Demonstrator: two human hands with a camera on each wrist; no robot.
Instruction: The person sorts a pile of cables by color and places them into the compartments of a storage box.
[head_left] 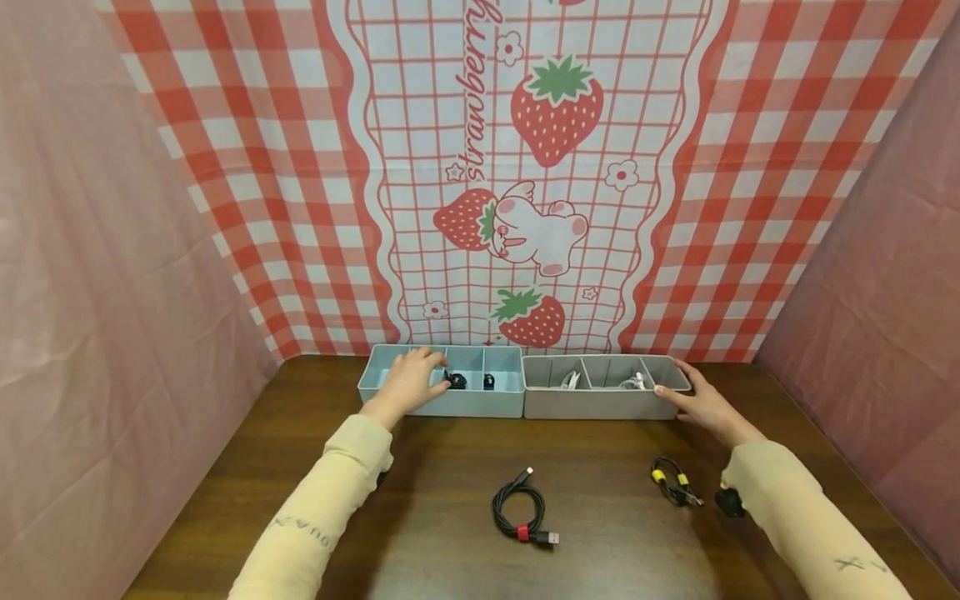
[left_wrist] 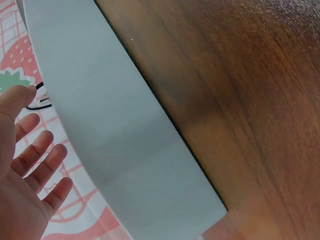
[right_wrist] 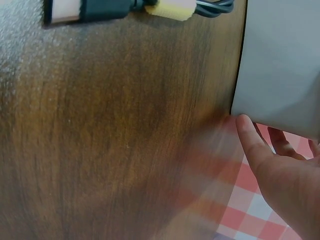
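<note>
We see two long divided boxes standing end to end at the back of the worktop [head_left: 427,500], a blue box [head_left: 468,404] on the left and a grey box [head_left: 600,406] on the right. Our left hand [head_left: 405,379] reaches over the blue box with its fingers loosely spread and nothing in its grasp; its thumb is just beside the coiled black cable [head_left: 456,381] that lies in the third compartment. A small dark item [head_left: 489,381], too small for us to make out, sits in the fourth. Our right hand [head_left: 708,408] holds the right end of the grey box, thumb at the front corner and fingers around the end. White cables [head_left: 572,381] lie in the second and third compartments there. Nearer us, a black cable with a red band [head_left: 522,532] rests coiled near the middle of the worktop, its two plugs pointing outward, and a cable with yellow bands [head_left: 660,476] lies farther right, near our right sleeve [head_left: 795,496]. Behind the boxes hangs a checked strawberry cloth [head_left: 652,108].
</note>
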